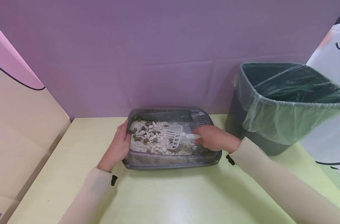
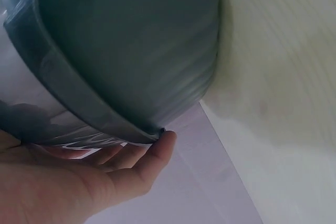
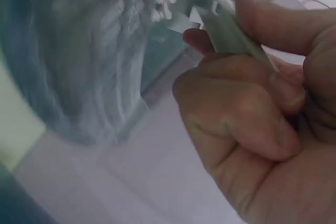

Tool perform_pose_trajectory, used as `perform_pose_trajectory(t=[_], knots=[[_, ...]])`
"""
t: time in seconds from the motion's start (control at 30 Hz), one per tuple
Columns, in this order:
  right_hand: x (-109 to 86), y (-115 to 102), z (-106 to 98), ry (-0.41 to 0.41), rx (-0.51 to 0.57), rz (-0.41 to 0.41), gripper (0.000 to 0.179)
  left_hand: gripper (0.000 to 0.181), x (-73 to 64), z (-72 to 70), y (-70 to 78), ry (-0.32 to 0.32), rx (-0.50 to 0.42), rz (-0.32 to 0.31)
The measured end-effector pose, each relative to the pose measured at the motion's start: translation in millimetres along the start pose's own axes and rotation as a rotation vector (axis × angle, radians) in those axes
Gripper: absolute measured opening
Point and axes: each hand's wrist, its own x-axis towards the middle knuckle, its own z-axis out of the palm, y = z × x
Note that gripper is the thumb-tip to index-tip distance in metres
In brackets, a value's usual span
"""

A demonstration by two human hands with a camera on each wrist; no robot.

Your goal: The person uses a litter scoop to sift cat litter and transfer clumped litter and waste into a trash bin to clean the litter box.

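Note:
A dark grey litter box stands on the table, holding pale litter with several brown clumps gathered toward its left side. My left hand grips the box's left rim; in the left wrist view, its fingers bend along the rim beside the box's outer wall. In my right hand is a white slotted litter scoop, its head over the middle of the litter and tilted. The right wrist view shows fingers curled round the scoop's handle.
At the right stands a tall grey bin lined with a clear plastic bag. A purple sheet hangs behind the pale yellow table. The box's right end has a raised grid panel.

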Motion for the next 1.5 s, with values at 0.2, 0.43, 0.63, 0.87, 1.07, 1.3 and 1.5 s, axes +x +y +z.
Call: perform_pose_trajectory(t=[0.2, 0.43, 0.63, 0.87, 1.07, 1.3, 1.5], knots=[[24.3, -14.4, 22.9, -0.036, 0.002, -0.035, 0.027, 0.057, 0.7, 3.1, 1.7, 0.002, -0.008, -0.014], [33.2, -29.7, 37.8, 0.054, 0.105, -0.085, 0.013, 0.057, -1.4, 3.1, 3.8, 0.01, -0.013, -0.021], [18.0, -22.1, 43.4, 0.171, 0.19, -0.069, 0.013, 0.058, -5.2, 2.5, 2.2, 0.004, -0.01, -0.039], [5.5, -1.2, 61.7, 0.417, 0.19, -0.163, 0.029, 0.057, -5.3, 0.8, 2.5, 0.001, -0.009, -0.034], [4.4, 7.4, 73.2, 0.459, 0.257, -0.198, 0.029, 0.058, -3.0, 2.2, 0.3, -0.001, -0.012, -0.035], [5.1, 10.3, 73.7, 0.448, 0.342, -0.194, 0.032, 0.058, -1.7, 1.7, -0.2, 0.018, -0.006, -0.032], [7.3, 10.9, 73.9, 0.44, 0.367, -0.155, 0.032, 0.058, -1.1, 0.1, -0.3, 0.022, -0.005, -0.031]])
